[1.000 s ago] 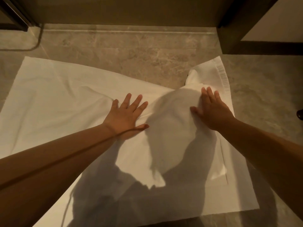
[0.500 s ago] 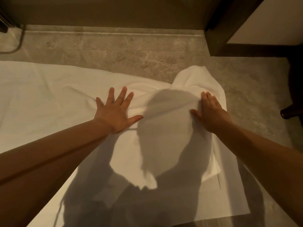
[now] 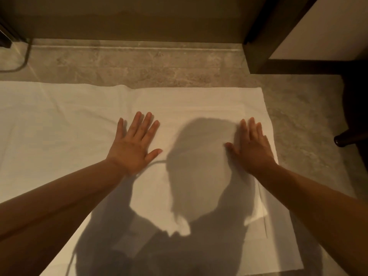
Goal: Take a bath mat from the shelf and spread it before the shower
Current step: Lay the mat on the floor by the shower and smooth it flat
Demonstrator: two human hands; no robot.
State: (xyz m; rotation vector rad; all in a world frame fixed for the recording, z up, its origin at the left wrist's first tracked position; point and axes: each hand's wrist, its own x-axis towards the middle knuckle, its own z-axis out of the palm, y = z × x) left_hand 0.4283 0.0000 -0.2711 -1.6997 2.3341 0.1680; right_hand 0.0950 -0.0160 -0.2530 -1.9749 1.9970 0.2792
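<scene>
Hands, left [image 3: 133,148] and right [image 3: 251,148], press flat on white bath mat [image 3: 65,124].

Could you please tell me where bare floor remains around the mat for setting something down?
Bare floor: the strip between the bath mat and the far threshold, and right of the mat up to a dark furniture leg. Both hands occupy the mat's middle.

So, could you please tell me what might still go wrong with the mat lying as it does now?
1. The bath mat shows creases left of the left hand; they may stay as ridges underfoot.
2. Under the right hand a layer looks doubled along the right edge; it might remain folded.
3. It lies on smooth stone floor, so it could slide when stepped on.
</scene>
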